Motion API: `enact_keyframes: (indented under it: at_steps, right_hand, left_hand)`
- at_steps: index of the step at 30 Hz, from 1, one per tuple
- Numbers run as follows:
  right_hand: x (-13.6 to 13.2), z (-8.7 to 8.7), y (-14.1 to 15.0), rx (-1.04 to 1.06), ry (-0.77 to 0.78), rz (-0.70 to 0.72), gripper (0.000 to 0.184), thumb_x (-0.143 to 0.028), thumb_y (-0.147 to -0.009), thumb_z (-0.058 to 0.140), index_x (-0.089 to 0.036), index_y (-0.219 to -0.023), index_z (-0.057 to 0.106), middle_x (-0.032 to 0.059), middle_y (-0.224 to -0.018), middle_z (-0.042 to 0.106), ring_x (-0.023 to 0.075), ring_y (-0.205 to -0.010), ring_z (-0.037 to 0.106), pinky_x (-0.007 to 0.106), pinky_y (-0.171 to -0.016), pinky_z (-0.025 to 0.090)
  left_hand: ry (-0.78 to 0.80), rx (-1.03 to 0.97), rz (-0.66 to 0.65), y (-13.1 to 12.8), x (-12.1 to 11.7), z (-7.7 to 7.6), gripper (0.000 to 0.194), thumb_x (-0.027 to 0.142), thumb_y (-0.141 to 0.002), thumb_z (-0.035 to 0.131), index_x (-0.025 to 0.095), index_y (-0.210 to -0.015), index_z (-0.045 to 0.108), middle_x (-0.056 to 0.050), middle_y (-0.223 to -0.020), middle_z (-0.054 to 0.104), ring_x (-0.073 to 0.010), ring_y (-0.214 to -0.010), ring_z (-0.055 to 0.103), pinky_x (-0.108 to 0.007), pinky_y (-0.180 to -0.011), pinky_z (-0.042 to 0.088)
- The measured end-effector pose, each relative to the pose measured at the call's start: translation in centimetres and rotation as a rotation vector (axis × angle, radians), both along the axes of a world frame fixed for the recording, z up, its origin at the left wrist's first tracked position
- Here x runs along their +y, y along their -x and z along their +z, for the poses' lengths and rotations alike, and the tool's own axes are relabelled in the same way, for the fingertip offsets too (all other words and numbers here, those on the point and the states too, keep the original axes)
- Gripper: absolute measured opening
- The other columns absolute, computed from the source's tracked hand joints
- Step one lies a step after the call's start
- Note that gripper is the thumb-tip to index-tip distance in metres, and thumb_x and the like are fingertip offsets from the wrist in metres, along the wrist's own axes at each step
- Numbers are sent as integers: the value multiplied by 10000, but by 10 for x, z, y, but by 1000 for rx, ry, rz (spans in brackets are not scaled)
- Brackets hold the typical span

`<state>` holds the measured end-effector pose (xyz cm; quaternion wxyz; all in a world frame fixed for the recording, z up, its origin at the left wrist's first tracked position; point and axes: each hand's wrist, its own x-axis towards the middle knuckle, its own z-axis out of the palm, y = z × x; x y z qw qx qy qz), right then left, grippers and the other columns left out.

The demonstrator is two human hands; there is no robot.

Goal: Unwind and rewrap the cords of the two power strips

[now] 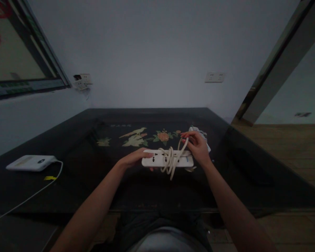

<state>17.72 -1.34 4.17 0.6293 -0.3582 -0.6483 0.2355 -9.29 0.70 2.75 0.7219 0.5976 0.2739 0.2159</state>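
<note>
A white power strip (pixel 159 160) is held level above the dark table, its sockets facing me. My left hand (pixel 136 157) grips its left end, thumb on the front face and fingers behind. Several loops of its off-white cord (pixel 170 162) are wrapped around the middle and right part of the strip. My right hand (pixel 196 143) is closed on a raised loop of this cord, pinching it above the strip's right end. Just behind my right hand lies another white item (pixel 208 145) with cord on it, partly hidden by the hand.
The black table (pixel 94 196) bears a painted bird and flowers. At left lies a white device (pixel 31 163) with a thin cable (pixel 28 199) running off the table edge; a yellow tag (pixel 50 178) is beside it. A dark flat object (pixel 252 171) lies at right. Wall sockets (pixel 214 77) are behind.
</note>
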Motion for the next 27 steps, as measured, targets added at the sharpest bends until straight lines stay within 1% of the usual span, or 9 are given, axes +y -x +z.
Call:
enact_keyframes:
  at_steps: [3,5,7,10,14,17,20,23,27]
  right_hand:
    - [5,-3,-5,-34,-53,-148,106,-269,-773,649,-226,-816,563,15,-868,596,199,-914,596,391,-868,473]
    - [6,-4,-7,-140,-109,-234,77,-269,-785,639,-225,-801,577,16,-847,579,205,-881,573,389,-842,455]
    - [4,-4,-6,-272,-145,-268,79,-280,-795,644,-223,-786,590,24,-840,563,215,-880,547,385,-831,431]
    - [1,-3,-3,-462,-142,-192,144,-352,-804,663,-215,-822,621,40,-859,570,223,-882,526,371,-807,407]
    - [-2,-5,5,-778,-109,-12,225,-388,-886,577,-198,-797,658,33,-783,618,194,-804,527,344,-772,344]
    - [-4,-7,15,-990,-102,61,285,-332,-946,496,-193,-784,684,20,-736,659,167,-772,547,339,-789,294]
    - [-7,-9,29,-1157,-97,50,262,-348,-919,550,-188,-779,702,25,-747,693,158,-766,562,336,-794,273]
    - [-10,-11,44,-1261,-56,-31,240,-358,-892,591,-183,-781,713,41,-768,714,172,-793,586,345,-812,273]
    - [-10,-18,60,-1279,17,-136,204,-319,-869,614,-167,-790,724,92,-793,726,225,-844,616,373,-837,310]
  left_hand:
    - [15,-84,210,4,7,2,374,351,-780,649,60,-1014,674,-163,-860,730,-221,-677,691,-289,-611,552]
    - [55,-169,381,5,11,6,353,297,-808,611,68,-1075,644,-166,-906,728,-231,-704,696,-294,-616,557]
    - [94,-264,550,6,14,11,344,262,-840,564,71,-1122,613,-162,-898,728,-221,-691,694,-277,-599,556]
    - [129,-377,739,8,17,17,340,252,-885,500,66,-1158,580,-151,-827,731,-188,-637,682,-247,-579,552]
    - [115,-454,860,11,19,21,340,237,-898,473,81,-1186,563,-124,-797,734,-161,-601,675,-219,-551,543]
    - [99,-469,880,12,20,22,360,242,-889,488,81,-1203,559,-120,-793,734,-161,-601,678,-215,-544,540]
    - [87,-441,834,12,19,21,362,240,-891,483,72,-1202,560,-131,-795,735,-167,-599,680,-230,-563,550]
    - [70,-376,732,10,16,20,330,254,-884,494,66,-1132,603,-146,-801,737,-175,-587,678,-232,-544,549]
    - [33,-345,546,8,8,21,316,259,-846,540,78,-1089,630,-147,-857,736,-201,-636,692,-251,-552,559]
